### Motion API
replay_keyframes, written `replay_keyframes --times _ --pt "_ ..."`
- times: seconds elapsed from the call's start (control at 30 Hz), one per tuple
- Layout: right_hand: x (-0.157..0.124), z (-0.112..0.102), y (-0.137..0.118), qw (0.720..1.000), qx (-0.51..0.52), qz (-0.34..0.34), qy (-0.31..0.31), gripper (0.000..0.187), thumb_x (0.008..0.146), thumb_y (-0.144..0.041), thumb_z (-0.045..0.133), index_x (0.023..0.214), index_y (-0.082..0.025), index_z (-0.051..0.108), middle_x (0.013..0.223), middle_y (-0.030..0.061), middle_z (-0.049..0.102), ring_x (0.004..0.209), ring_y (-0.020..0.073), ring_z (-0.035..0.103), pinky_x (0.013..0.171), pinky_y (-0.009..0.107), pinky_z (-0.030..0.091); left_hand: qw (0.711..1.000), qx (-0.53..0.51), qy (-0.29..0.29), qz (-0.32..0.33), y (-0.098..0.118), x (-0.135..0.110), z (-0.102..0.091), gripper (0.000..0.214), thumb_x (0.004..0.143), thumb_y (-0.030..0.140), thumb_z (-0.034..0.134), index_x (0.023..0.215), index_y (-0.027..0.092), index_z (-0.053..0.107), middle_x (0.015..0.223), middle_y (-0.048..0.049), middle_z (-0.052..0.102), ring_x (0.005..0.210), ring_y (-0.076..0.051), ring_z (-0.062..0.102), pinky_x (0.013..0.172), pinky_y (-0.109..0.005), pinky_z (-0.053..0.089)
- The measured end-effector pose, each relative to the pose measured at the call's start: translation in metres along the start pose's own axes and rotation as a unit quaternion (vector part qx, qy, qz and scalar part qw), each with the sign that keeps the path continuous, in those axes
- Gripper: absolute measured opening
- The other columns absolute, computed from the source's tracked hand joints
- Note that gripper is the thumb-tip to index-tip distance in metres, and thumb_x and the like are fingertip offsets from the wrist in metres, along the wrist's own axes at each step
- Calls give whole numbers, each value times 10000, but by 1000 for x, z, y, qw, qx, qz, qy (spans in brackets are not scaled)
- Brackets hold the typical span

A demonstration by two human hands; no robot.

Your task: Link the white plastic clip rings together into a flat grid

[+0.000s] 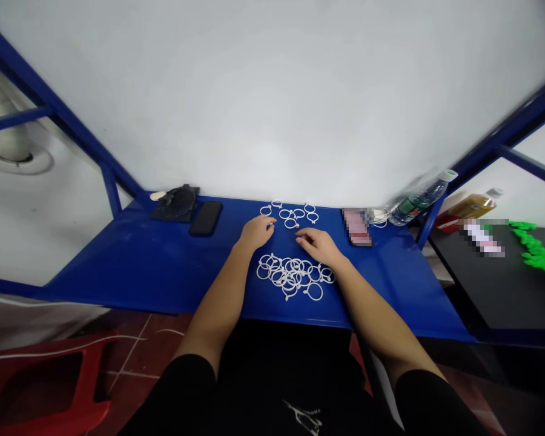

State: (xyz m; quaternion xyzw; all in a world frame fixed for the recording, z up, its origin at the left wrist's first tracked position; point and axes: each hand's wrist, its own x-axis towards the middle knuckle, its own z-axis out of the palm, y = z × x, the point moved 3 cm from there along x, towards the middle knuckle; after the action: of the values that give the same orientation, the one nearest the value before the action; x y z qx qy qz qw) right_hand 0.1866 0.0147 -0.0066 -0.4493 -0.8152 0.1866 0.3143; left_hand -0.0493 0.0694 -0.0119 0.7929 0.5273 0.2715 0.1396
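Observation:
My left hand [256, 232] is over the back middle of the blue table [163, 269], just in front of a white plastic ring [266, 211] with a small tab. Its thumb and fingers are drawn together, with a tiny pale spot at the tips that I cannot identify. Across a small gap, my right hand [318, 244] has its index finger and thumb apart and holds nothing visible. Several similar rings, one of them a front ring [291, 223], lie spread behind the hands. Nearer my body, a heap of white rings [290, 275] overlaps between my forearms.
A black phone [206, 218] and a crumpled black plastic bag [179, 203] lie left. At right are a blurred-screen phone [358, 227], a white cable [380, 218] and a clear bottle [420, 200]. A wall rises behind; a red stool [84, 387] stands below left.

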Motion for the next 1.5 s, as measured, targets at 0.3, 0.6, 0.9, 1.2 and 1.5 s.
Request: replay_keyframes --times 0.3,0.6,0.9,1.2,1.5 --pt "0 3 2 1000 -7 -8 -8 206 993 -354 632 1105 -217 737 838 30 723 723 179 647 692 300 469 998 -57 29 14 9 0 -3 287 960 303 650 1202 193 755 1190 -104 753 899 -204 698 921 -362 547" --pt "-1 4 1 1000 -7 2 -15 201 989 -339 631 1095 -210 743 855 36 733 712 174 644 675 294 464 977 -87 -184 70 11 -21 -5 492 635 481 916 1047 237 802 973 -79 760 853 -235 714 742 -325 548" --pt "0 8 2 1000 -2 4 -24 207 987 -354 624 1073 -211 747 836 34 733 695 176 641 667 302 468 985 -24 -168 36 18 -18 0 166 797 327 771 666 229 738 745 -46 719 641 -178 616 630 -285 450" --pt "0 10 2 1000 7 7 -29 210 993 -362 616 1072 -215 743 855 34 741 693 172 642 670 300 470 986 -28 -163 27 16 -16 0 255 834 458 765 933 223 775 842 -58 749 699 -202 653 638 -297 437" --pt "0 9 2 1000 7 10 -27 207 990 -352 623 1094 -211 732 855 28 733 688 166 634 672 291 458 981 -97 -165 38 27 -16 1 295 705 283 879 972 228 768 868 -21 735 716 -178 643 643 -280 432"
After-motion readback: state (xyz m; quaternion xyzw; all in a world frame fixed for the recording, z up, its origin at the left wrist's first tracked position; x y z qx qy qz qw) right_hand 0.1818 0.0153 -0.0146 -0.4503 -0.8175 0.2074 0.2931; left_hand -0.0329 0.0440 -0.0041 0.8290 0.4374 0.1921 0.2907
